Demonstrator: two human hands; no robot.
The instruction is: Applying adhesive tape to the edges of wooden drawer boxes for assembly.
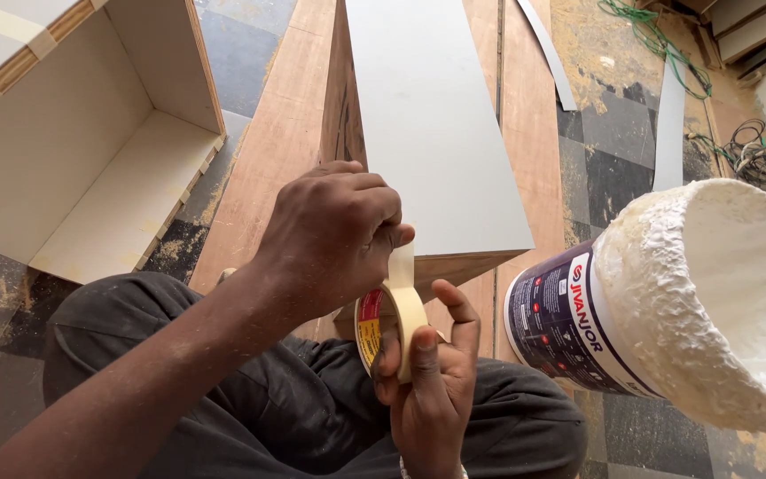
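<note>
Plywood sheets (272, 151) lie long on the floor, and on them rests the grey laminate panel (427, 124), which is the landmark for all the places below. To the left of the panel, well apart, stands an open cabinet box (90, 151) with pale inner walls and taped front edges. To the right of the panel, near the camera, is a big bucket (667, 310), tilted, with a dark label on its side and a thick white dried crust on its rim and inside. Behind the bucket, on the far right of the panel, thin grey laminate strips (669, 124) lie on the tiled floor, and beyond them is a tangle of green wire (755, 155).

At the near end of the panel the person sits with dark trousers (250, 399), and both hands meet just in front of the panel's near edge. The right hand (432, 381) holds the roll of masking tape (390, 324) upright, the fingers closed around its rim and the thumb up beside it. The left hand (330, 235) is above the roll, and its fingers are pinched together on the free end of the tape (401, 264), which stands up from the roll as a short cream strip. The roll itself is just below the panel's near edge, not touching it.
</note>
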